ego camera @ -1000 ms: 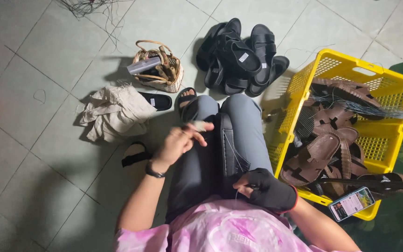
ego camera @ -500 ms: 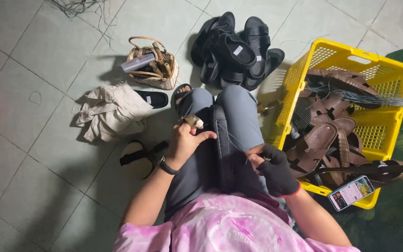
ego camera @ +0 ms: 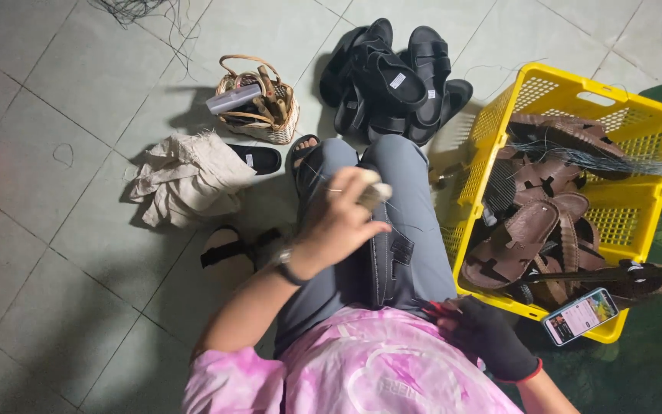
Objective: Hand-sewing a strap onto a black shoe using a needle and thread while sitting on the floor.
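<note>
My left hand (ego camera: 344,218) is raised over my lap, fingers closed around a small beige object (ego camera: 375,192), and it wears a dark wristband. A dark strapped sandal (ego camera: 389,263) lies along my grey-trousered thigh beneath it. My right hand (ego camera: 483,335), in a black glove, sits low by my pink shirt. Its curled fingers are against the sandal's near end.
A yellow plastic crate (ego camera: 628,138) on my right holds several brown sandals, with a phone (ego camera: 580,315) on its near rim. Black sandals (ego camera: 396,77) are piled ahead. A small wicker basket (ego camera: 257,100), a crumpled beige cloth (ego camera: 189,180) and loose black sandals lie to the left on the tiled floor.
My left hand has lifted up and to the right with the beige object. My gloved right hand has slid back along the sandal toward my body.
</note>
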